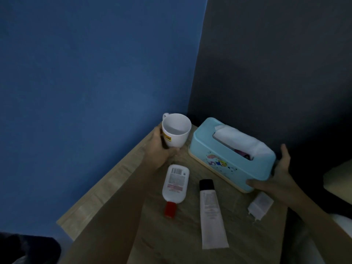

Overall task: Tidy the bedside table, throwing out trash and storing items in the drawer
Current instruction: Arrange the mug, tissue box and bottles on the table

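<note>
1. Wrapped round the lower side of the mug (176,130), the left hand (161,147) has it in a closed grasp; thumb and fingers curl under the base, handle turned away toward the wall (76,73); the mug looks tilted, and whether it is off the table (106,187) or only tipped I cannot tell.
2. Right hand (276,178) is spread wide across the near end of the tissue box (231,155); thumb on the front corner, fingers reaching behind the far side; it cups the box rather than clamps it, probably to slide or steady it, since the box is too broad for a pinch.
3. Head view, the rest of the table: a bottle (175,184) with a red cap lies flat, label up, just below the mug; a tube (211,214) with a black cap lies beside it, well clear of both hands; a charger (260,204) sits near the right edge, just under the right wrist.
4. Mug and box stand at the back by the corner, which suggests they stay out while the small loose things go in the drawer; the drawer is not in view.
5. No obvious trash shows; tissue sticks up from the box slot; something dark pink lies in the slot, too dim to name.
</note>
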